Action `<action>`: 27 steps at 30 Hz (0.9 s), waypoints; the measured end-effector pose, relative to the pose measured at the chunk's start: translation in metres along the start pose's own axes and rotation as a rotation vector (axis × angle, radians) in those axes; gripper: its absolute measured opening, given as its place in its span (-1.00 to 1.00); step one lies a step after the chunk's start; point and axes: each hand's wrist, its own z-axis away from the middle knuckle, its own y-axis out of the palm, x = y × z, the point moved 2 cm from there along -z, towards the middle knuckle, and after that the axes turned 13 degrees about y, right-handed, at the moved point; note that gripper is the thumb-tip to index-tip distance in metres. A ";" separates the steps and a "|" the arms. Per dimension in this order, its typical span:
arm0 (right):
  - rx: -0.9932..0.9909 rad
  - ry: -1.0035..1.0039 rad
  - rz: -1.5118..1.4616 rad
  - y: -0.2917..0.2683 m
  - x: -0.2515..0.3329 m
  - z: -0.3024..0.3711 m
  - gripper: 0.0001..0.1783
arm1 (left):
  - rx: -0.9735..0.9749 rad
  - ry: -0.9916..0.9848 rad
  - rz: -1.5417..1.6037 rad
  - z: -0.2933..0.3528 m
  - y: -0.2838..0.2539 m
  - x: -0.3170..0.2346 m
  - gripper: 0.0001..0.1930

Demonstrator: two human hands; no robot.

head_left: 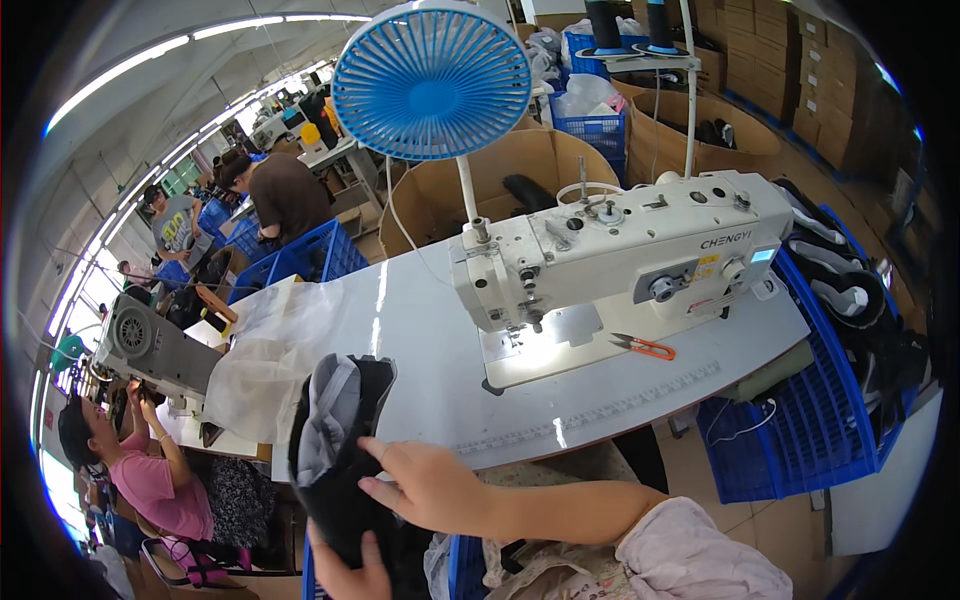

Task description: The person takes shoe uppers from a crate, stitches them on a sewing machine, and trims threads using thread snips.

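Note:
A black boot upper with a soft grey lining stands tilted at the front left of the sewing table, its opening facing up. My left hand grips its lower part from below, thumb and fingers around the black material. Over its right side reaches my right hand, fingers stretched out and tips touching the black edge. The sewing machine stands beyond my hands to the right, its lamp lighting the needle plate. Orange-handled thread snips lie on the machine bed. What the left fingers do behind the upper is hidden.
A blue fan rises behind the white table. Translucent plastic sheeting covers its left end. A blue crate with dark shoe pieces stands at the right, large cartons behind. A co-worker sits at another machine on the left.

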 end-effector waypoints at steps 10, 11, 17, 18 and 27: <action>0.222 0.317 -0.098 0.009 -0.030 0.026 0.34 | 0.021 0.177 0.129 0.037 0.099 -0.008 -0.03; 0.207 0.337 -0.097 0.006 -0.030 0.026 0.33 | 0.041 0.193 0.209 0.039 0.103 -0.018 -0.03; 0.193 0.335 -0.125 -0.015 -0.041 0.017 0.26 | 0.165 0.252 0.349 0.065 0.140 -0.040 0.16; 0.201 0.295 -0.123 -0.022 -0.049 0.015 0.22 | 0.137 0.265 0.433 0.066 0.143 -0.044 0.20; 0.366 0.421 -0.325 -0.099 -0.088 0.012 0.03 | 0.315 0.448 0.505 0.042 0.105 -0.072 -0.39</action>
